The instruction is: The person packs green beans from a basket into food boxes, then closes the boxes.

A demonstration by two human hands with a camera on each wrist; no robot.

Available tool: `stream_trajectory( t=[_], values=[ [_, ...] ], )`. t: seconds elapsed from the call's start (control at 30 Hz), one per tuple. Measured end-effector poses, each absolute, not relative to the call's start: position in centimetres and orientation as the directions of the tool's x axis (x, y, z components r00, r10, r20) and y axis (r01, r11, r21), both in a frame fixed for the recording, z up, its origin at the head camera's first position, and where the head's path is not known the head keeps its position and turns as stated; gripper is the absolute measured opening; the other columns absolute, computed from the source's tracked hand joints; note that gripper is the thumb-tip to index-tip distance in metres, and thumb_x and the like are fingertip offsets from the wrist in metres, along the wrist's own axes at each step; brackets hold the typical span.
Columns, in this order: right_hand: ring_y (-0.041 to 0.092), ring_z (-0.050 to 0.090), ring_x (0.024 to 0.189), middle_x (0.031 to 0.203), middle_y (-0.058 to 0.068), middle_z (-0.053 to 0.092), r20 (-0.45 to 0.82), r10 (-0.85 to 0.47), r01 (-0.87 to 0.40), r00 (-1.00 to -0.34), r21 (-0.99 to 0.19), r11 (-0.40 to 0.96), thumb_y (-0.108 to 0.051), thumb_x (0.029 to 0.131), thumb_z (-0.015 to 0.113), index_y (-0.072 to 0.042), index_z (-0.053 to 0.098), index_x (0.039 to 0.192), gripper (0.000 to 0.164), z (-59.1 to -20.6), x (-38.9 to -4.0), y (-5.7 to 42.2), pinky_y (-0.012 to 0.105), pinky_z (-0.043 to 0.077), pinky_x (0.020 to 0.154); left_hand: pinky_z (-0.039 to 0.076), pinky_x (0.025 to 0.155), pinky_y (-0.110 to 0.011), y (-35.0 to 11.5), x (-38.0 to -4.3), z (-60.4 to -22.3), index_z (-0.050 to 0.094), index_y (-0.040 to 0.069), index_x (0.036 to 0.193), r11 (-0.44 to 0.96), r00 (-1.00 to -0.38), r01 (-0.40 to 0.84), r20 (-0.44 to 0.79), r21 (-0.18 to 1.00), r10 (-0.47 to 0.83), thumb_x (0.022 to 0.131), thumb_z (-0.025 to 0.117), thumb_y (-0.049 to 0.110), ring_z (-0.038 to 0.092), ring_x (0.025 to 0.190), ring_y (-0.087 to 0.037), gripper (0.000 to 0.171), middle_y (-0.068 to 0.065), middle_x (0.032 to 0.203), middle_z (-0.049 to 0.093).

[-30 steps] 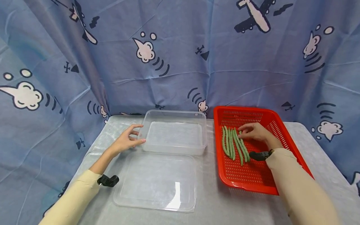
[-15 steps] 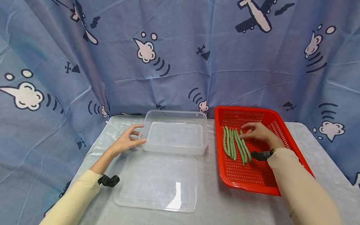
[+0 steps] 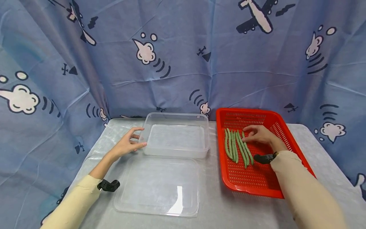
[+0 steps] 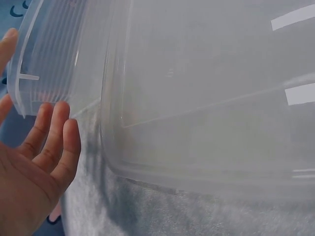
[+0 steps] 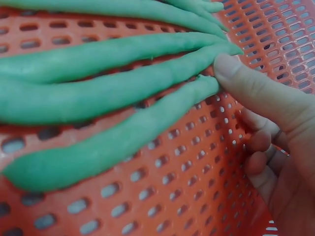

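your box (image 3: 175, 153) holds no beans (image 3: 234, 146) yet, its lid (image 3: 157, 184) off; your left hand (image 3: 127, 143) spreads wide at it, right hand (image 3: 259, 135) at one bean (image 5: 123, 135), pinch unclear.

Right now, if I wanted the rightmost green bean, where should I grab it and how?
I'd pinch that green bean by its far end, coming from the right. It's long and thin, so fingertips should do. The next bean lies close on its left, but bare red basket is on its right.
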State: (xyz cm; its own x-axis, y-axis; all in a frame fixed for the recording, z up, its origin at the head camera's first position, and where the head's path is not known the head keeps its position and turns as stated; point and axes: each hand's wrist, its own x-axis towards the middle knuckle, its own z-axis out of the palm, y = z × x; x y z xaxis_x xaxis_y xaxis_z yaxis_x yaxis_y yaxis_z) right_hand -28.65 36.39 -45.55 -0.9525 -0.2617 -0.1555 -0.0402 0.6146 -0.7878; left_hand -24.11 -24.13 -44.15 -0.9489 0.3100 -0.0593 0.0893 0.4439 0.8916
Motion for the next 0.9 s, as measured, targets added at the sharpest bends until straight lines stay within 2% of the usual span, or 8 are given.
stream_trajectory(
  t=[0.27,0.53,0.7,0.9],
  values=[
    [0.014,0.051,0.063,0.080,0.011,0.065,-0.173,-0.275,-0.029,-0.946,-0.797,0.603,-0.008,0.086,0.083,0.012,0.059,0.124,0.049,-45.4,-28.6,36.4,0.029,0.044,0.058,0.056,0.076,-0.049,-24.1,-24.1,-44.3,0.037,0.017,0.154,0.441,-0.948,0.087,-0.062,0.893,0.311,0.094,0.078,0.026,0.060,0.112,-0.044,0.074,-0.030,0.136,0.045],
    [0.018,0.066,0.072,0.086,0.015,0.071,-0.201,-0.253,0.017,-0.946,-0.813,0.583,-0.002,0.086,0.081,0.017,0.053,0.126,0.052,-44.6,-28.5,35.9,0.031,0.055,0.066,0.056,0.078,-0.049,-24.2,-24.2,-44.3,0.036,0.016,0.154,0.435,-0.949,0.085,-0.060,0.896,0.309,0.094,0.077,0.028,0.058,0.114,-0.046,0.075,-0.031,0.138,0.043],
    [0.016,0.067,0.071,0.082,0.014,0.072,-0.231,-0.218,0.055,-0.948,-0.794,0.605,-0.004,0.087,0.080,0.019,0.057,0.119,0.046,-44.3,-28.5,35.2,0.030,0.056,0.067,0.055,0.080,-0.050,-24.3,-24.1,-44.3,0.034,0.014,0.155,0.432,-0.948,0.090,-0.056,0.897,0.315,0.094,0.077,0.026,0.057,0.115,-0.046,0.075,-0.031,0.139,0.041],
    [0.018,0.067,0.085,0.102,0.019,0.070,-0.224,-0.247,0.082,-0.943,-0.874,0.479,-0.001,0.096,0.068,0.022,0.050,0.128,0.043,-44.9,-28.2,35.9,0.037,0.058,0.078,0.055,0.081,-0.049,-24.1,-24.2,-44.3,0.035,0.015,0.154,0.424,-0.945,0.092,-0.056,0.901,0.322,0.094,0.077,0.025,0.057,0.115,-0.044,0.073,-0.030,0.138,0.042]
  ],
)
